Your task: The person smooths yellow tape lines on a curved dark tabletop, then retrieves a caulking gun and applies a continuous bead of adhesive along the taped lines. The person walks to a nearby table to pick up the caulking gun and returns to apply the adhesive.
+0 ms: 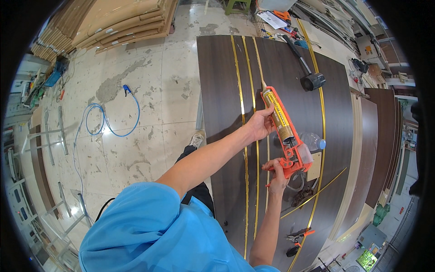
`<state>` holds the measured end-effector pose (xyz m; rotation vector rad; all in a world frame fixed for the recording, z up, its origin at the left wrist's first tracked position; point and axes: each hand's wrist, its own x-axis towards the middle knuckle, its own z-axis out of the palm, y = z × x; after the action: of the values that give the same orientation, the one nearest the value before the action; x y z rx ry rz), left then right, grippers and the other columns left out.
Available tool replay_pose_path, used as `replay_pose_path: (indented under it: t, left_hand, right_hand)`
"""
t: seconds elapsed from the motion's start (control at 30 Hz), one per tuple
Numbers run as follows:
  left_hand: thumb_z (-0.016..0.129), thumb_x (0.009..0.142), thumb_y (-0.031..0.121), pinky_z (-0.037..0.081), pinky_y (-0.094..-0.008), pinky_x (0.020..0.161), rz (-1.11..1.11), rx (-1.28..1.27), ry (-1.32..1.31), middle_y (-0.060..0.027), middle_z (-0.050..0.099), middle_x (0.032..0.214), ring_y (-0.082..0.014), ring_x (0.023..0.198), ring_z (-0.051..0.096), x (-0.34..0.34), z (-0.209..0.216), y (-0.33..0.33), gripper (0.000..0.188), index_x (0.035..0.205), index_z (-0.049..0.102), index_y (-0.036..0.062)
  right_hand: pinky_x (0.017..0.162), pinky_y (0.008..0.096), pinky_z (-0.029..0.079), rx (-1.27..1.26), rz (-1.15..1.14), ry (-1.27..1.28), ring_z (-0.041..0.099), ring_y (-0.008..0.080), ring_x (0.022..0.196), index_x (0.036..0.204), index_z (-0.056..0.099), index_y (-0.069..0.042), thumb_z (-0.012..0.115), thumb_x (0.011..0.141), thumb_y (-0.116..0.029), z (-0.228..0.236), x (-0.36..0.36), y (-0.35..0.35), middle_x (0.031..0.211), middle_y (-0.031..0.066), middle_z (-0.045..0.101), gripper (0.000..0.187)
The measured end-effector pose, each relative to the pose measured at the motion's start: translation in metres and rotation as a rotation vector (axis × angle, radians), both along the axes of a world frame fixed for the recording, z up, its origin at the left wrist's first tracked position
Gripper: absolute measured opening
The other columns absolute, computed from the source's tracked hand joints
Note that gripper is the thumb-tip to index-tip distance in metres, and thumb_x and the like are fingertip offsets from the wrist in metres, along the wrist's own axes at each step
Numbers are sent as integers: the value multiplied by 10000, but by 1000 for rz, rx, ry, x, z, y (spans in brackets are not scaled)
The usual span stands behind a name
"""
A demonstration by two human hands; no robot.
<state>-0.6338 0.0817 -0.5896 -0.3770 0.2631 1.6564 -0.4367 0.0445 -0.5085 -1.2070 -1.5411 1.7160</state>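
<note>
An orange caulking gun (297, 156) loaded with a gold and yellow adhesive tube (281, 119) is held in both my hands over a dark wood-grain panel (222, 181). My left hand (262, 123) is wrapped round the tube's side. My right hand (277, 173) grips the gun's handle and trigger. The nozzle (264, 84) points away from me, at a groove line in the panel. Gold strips (240, 86) run lengthwise along the panel to the left of the nozzle. Beside the gun lies a clear plastic bottle (311, 141) with a blue cap, partly hidden.
A black-headed mallet (312, 81) lies on the panel's far right. Pliers (299, 235) and a loose gold strip (315, 192) lie nearer me. Stacked cardboard (127, 22) stands far left. A blue air hose (104, 119) coils on the tiled floor. More panels (383, 136) lean at right.
</note>
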Motion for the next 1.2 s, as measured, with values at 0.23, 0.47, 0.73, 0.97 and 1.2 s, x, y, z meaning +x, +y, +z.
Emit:
replay_pose_path:
  t: [0.23, 0.47, 0.73, 0.97, 1.2]
  left_hand:
    - [594, 1042, 390, 607, -387, 931, -5, 40, 1, -78, 665, 1083, -212, 1022, 695, 6, -3, -3, 378, 1204, 601, 49]
    - [585, 1049, 376, 598, -399, 950, -1, 43, -8, -85, 662, 1104, -220, 1044, 687, 14, -4, -7, 372, 1220, 591, 46]
    - [586, 1049, 365, 583, -413, 984, -9, 36, -5, -95, 654, 1124, -232, 1071, 677, 23, -5, -12, 370, 1227, 580, 42]
    - [584, 1047, 384, 586, -420, 979, -5, 43, -1, -102, 665, 1102, -241, 1054, 690, 30, 0, -17, 393, 1225, 584, 33]
    - [587, 1044, 394, 585, -422, 978, -2, 56, -5, -97, 667, 1105, -245, 1061, 690, 37, -2, -20, 397, 1216, 591, 36]
  right_hand:
    - [700, 344, 542, 14, -1, 0, 638, 190, 707, 971, 579, -15, 570, 1007, -113, -2, 7, -4, 762, 82, 629, 104]
    - [699, 341, 544, 7, 7, 3, 641, 185, 716, 956, 583, -15, 570, 1009, -116, -3, 17, -7, 755, 79, 630, 115]
    - [702, 335, 554, -12, -9, -25, 650, 180, 725, 955, 586, -19, 570, 1010, -120, -2, 26, -13, 775, 79, 641, 115]
    - [712, 346, 561, -18, -15, -15, 653, 185, 724, 980, 580, -19, 573, 1007, -111, -2, 34, -17, 774, 80, 638, 97]
    - [709, 343, 555, -9, -14, -33, 650, 191, 722, 990, 573, -15, 564, 1006, -100, -2, 41, -20, 769, 83, 635, 86]
